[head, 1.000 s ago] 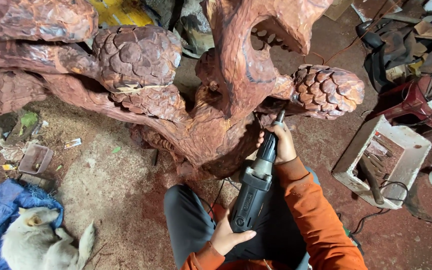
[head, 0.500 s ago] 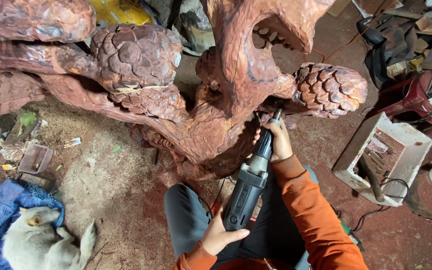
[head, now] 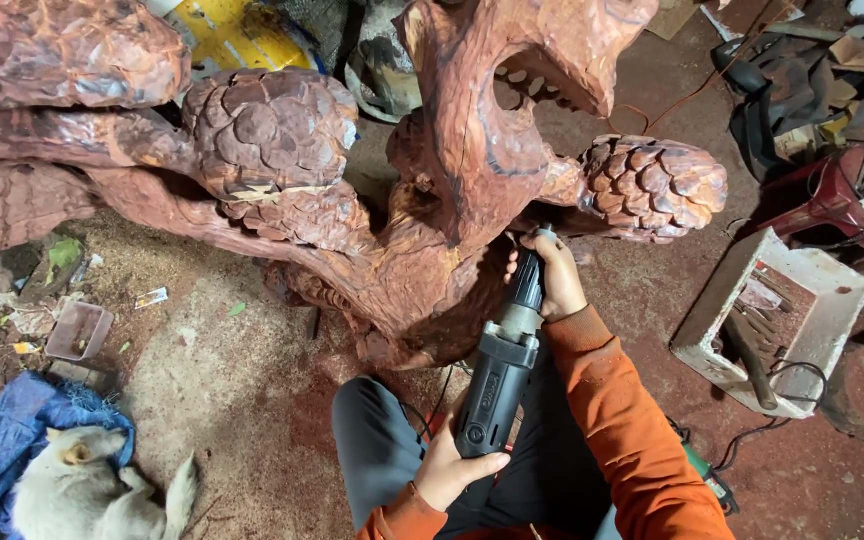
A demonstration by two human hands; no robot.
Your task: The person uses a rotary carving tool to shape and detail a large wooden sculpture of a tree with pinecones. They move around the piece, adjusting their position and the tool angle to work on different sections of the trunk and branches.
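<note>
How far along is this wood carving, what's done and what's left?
Done: the pinecones and already carry cut scales. In hand: right hand and left hand press the grinder to the trunk. Left: the trunk and branch look rough.

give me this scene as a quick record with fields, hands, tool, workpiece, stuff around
left hand: grips the rear body of the power tool
right hand: wrapped round the tool's slim front neck, close to the carving
power tool: dark grey handheld grinder, nose against the wood
workpiece: large reddish wood carving with scaled pinecone shapes
floor, right: white tray holding tools
floor, lower left: pale dog lying by a blue cloth
clothing: orange sleeves, dark trousers
</note>
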